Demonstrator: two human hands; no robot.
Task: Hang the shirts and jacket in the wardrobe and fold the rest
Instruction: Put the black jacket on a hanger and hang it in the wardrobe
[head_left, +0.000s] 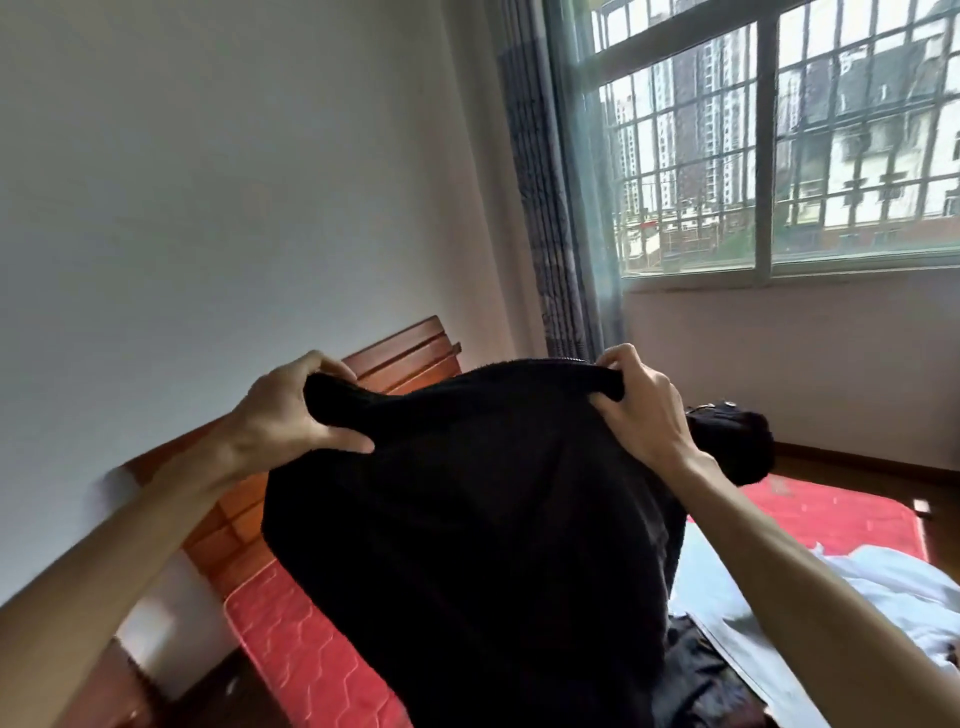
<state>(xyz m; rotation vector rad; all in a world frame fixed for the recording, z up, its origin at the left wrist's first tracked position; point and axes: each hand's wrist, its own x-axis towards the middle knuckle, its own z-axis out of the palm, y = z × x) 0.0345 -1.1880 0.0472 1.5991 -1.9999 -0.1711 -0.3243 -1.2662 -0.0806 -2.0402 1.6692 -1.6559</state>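
Nearest the lens, low in the head view: the hanging body of a thick black fleece-like garment (467, 545), flanked by two bare forearms reaching up and forward. Held aloft above a red quilted mattress (311, 660); lower hem out of frame.

Left hand (291, 415): clenched round the left end of the top edge, fingers curled over a bunched roll of cloth, thumb lying beneath it. Right hand (644, 410): likewise grasping the right end, fingers hooked over the edge. Both equally close to the cloth, neither with the advantage.

Top edge stretched between the two fists, running left to right, almost level; seemingly a zip along its middle. Long axis of the body straight down from that edge, towards the camera. One sleeve-like part with metal studs sticking out rightwards behind the right wrist. Probably the jacket, judging by thickness and fastenings, so bound for a hanger rather than a fold; wardrobe not in view.

Further off: reddish wooden headboard (400, 358) behind the left hand, crumpled white cloth (883, 587) and dark clothes (691, 670) on the bed to the right, barred window (763, 156) with grey patterned curtain (550, 234) beyond.
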